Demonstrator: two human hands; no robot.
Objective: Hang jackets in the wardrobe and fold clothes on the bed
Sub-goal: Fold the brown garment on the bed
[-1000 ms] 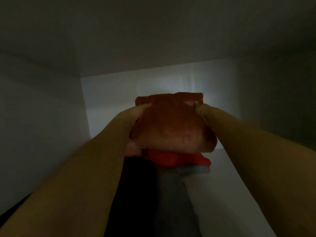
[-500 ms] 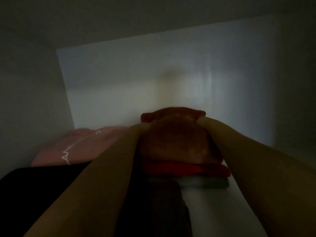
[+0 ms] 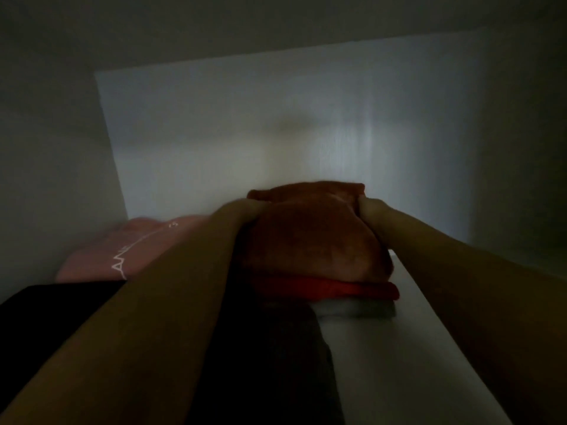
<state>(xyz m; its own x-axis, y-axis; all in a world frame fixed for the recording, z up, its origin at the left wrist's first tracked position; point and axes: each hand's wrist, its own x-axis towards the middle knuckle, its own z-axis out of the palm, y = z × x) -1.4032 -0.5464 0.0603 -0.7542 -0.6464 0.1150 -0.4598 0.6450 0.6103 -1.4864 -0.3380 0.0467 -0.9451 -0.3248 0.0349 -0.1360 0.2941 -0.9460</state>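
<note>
Rust-orange folded fleece garment (image 3: pixel 316 240), soft and bulging, sits on top of a small stack deep inside a dim white wardrobe compartment (image 3: pixel 276 133). I grasp it from both sides: my left hand (image 3: pixel 242 210) clamps its left edge and my right hand (image 3: pixel 368 207) clamps its right edge near the back, fingers pressed into the cloth. Beneath it lies a bright red folded piece (image 3: pixel 352 289), and under that a pale grey-white folded piece (image 3: pixel 356 309), both resting on the white shelf board (image 3: pixel 399 363). To the left of the stack, against the back wall, lies a pink folded top with a thin white line print (image 3: pixel 122 256). Nearer to me, dark black fabric (image 3: pixel 46 317) covers the left part of the shelf, passing under my left forearm.
</note>
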